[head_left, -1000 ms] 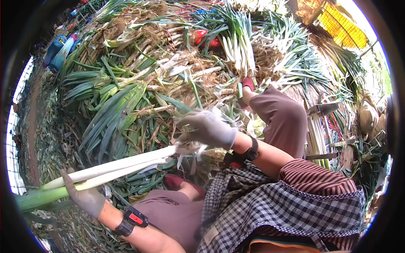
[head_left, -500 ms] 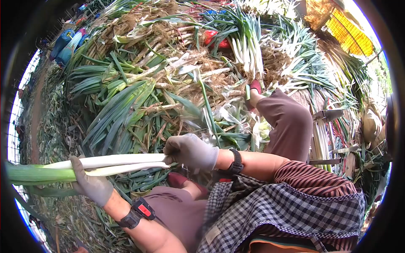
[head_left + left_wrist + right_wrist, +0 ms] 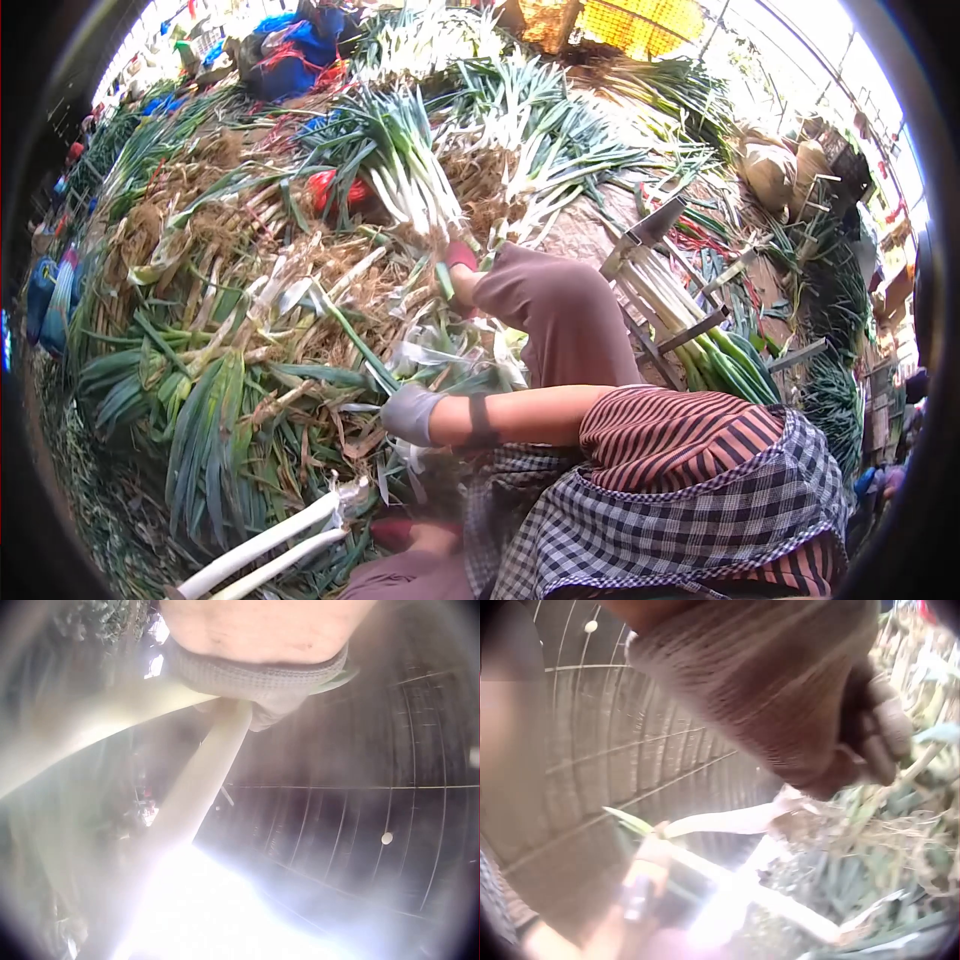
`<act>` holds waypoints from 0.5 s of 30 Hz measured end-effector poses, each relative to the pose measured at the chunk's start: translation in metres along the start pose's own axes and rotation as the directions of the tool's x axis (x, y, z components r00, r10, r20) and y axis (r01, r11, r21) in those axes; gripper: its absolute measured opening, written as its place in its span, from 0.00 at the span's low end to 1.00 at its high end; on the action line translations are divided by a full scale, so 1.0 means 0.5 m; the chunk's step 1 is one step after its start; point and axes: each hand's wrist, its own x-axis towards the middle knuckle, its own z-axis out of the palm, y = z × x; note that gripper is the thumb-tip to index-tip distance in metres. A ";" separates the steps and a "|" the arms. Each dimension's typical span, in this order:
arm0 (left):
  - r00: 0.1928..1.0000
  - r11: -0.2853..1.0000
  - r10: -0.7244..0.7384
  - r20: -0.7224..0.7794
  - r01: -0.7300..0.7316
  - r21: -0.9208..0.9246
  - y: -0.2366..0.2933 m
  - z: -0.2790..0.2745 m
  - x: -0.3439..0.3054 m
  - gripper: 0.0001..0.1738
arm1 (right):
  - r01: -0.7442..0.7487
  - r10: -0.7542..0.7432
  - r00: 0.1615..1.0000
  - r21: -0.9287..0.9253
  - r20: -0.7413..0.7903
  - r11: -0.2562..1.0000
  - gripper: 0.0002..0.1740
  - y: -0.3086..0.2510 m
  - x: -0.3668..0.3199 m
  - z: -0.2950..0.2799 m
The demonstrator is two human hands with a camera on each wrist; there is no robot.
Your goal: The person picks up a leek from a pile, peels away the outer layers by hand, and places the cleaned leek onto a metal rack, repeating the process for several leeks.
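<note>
My gloved left hand [image 3: 259,690] grips two green onions [image 3: 206,772] with long white shafts. In the head view that hand is almost wholly past the lower left edge, but the green onions' white shafts [image 3: 265,535] show, with ragged skin at their root ends. The right wrist view also shows the left hand [image 3: 654,851] around the stalks. My gloved right hand [image 3: 410,412] is up and to the right of those root ends, apart from them. Its fingers [image 3: 881,735] are bent; I cannot tell whether they hold any skin.
Untrimmed green onions [image 3: 200,430] with roots lie heaped ahead. A clean bunch [image 3: 410,180] leans near the right foot. More stalks lie in a metal rack [image 3: 650,235] beside the right knee [image 3: 560,300]. Loose peelings [image 3: 430,355] litter the ground before me.
The right hand pinched the root ends half a second ago and has now come away from them. The held stalks moved down out of the left side, and the head view swung right.
</note>
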 end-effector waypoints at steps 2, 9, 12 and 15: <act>0.988 0.998 0.065 0.143 -0.066 0.001 -0.087 -0.042 0.064 0.18 | -0.062 0.068 0.995 0.080 -0.074 0.995 0.30 0.005 -0.006 -0.016; 0.700 0.931 -0.188 0.689 0.351 -0.102 -0.048 0.122 -0.091 0.25 | 0.505 -0.346 0.862 0.580 -0.370 0.639 0.43 -0.161 0.050 -0.071; 0.668 0.916 -0.269 0.694 0.400 -0.029 -0.042 0.181 -0.144 0.27 | 0.349 -0.235 0.929 0.888 -0.286 0.298 0.17 -0.176 0.051 0.017; 0.486 0.873 -0.185 0.854 0.481 -0.085 -0.023 0.227 -0.172 0.29 | 0.409 -0.076 0.913 0.900 -0.402 0.149 0.16 -0.134 0.020 0.025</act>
